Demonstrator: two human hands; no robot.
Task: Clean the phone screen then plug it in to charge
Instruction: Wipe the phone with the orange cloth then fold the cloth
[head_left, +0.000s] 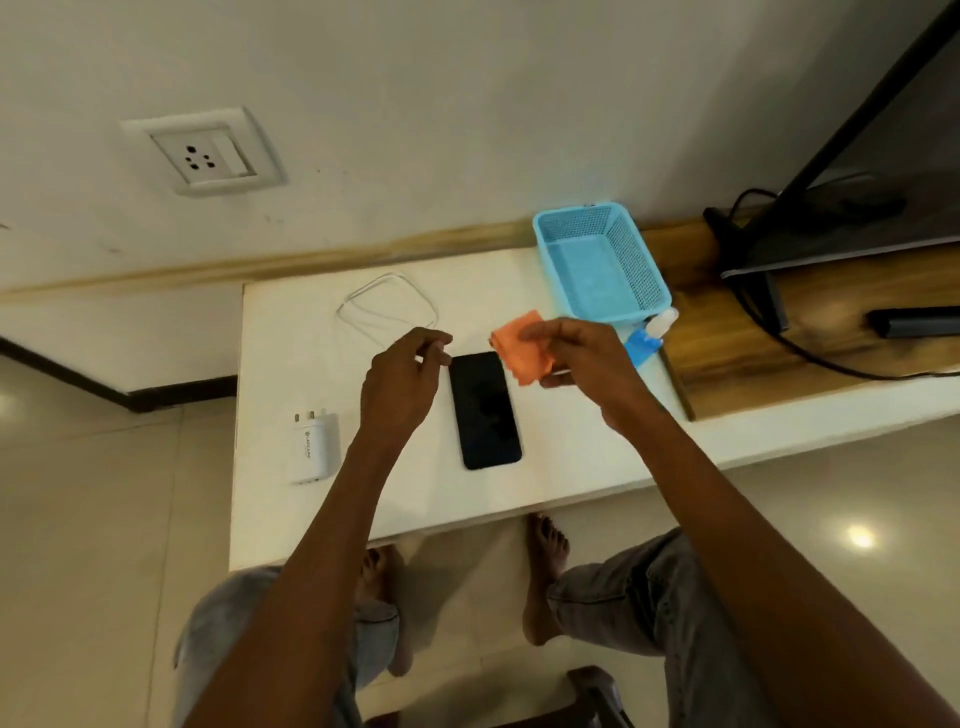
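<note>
- Right now the right hand (582, 364) pinches an orange cloth (522, 353) between thumb and fingers, held above the table (291, 519) near the phone's far end.
- Left hand (402, 379) hovers just left of the phone (485, 410), fingers loosely curled, holding nothing that I can see.
- Phone lies flat, screen up and dark, mid-table; nothing touches it.
- Cable (387, 309) is coiled behind the left hand; charger (314, 447) lies to the left, prongs pointing away; wall socket (205, 153) is up on the wall, well apart.
- Spray bottle (649, 335) lies just beside the blue basket (602, 260), partly hidden by the right hand.
- Step, as I judge it: wipe not yet begun, cloth being readied.
- To do it well: bunch the cloth into a flat pad, steady the phone's edge with the left hand so it won't slide, wipe the full length in overlapping strokes with light pressure.
- Risk: phone skids on the smooth top if unsteadied.
</note>
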